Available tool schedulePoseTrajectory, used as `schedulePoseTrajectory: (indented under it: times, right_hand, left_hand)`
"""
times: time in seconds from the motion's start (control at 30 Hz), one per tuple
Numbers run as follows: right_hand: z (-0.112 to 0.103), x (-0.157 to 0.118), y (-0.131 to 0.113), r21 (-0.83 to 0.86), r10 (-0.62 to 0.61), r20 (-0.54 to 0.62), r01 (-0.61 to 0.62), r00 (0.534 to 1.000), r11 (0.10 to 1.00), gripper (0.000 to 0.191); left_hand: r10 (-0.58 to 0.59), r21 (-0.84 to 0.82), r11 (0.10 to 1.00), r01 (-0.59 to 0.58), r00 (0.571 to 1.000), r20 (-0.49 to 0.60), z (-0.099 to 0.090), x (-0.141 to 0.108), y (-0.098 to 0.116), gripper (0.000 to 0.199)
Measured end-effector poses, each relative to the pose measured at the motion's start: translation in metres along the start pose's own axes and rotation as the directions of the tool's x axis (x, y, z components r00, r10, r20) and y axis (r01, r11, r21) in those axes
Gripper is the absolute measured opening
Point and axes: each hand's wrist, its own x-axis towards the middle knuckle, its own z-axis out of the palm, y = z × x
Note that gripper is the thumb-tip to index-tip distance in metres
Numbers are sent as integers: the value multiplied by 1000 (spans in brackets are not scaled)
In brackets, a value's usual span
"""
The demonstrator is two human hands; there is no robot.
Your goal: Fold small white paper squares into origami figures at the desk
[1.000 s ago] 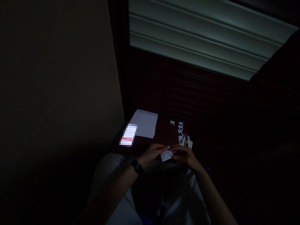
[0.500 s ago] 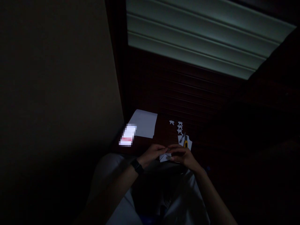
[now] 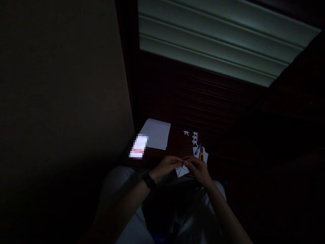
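Between my hands is a small piece of white paper [image 3: 182, 170] with crease lines across it. My left hand [image 3: 166, 166], with a dark watch on its wrist, pinches the paper's upper left edge. At the upper right, the fingers of my right hand [image 3: 199, 169] close on the same paper, and the fingertips of both hands nearly meet. Just beyond my right hand lie a yellow utility knife [image 3: 201, 154] and a slim pen-like item [image 3: 197, 149], both on a white paper piece [image 3: 205, 157].
Several small folded white paper shapes [image 3: 194, 138] lie behind the knife. White sheets [image 3: 157, 134] rest on the dark table at left, partly under a lit, blurred phone-like screen [image 3: 138, 146]. A wall [image 3: 76, 84] rises at left; a slatted panel [image 3: 203, 40] stands behind.
The paper has turned and shifted slightly right, showing more of its creased face. My right hand has drawn its fingers in and moved its thumb up to the paper's top edge.
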Motion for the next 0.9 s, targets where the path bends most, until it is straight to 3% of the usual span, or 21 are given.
schedulePoseTrajectory:
  times: [0.4,0.73,0.9]
  right_hand:
    - [-2,-1,-2,-68,-109,-4,109,994,992,8]
    - [3,4,16,56,182,-79,-178,980,982,18]
    - [3,6,17,29,208,-110,-206,972,978,24]
  left_hand:
    - [-37,-86,996,30,996,-80,-1,1,3,32]
    - [-99,-64,994,93,991,-85,2,-1,8,31]
    - [-112,-110,989,103,991,-74,3,-2,11,29]
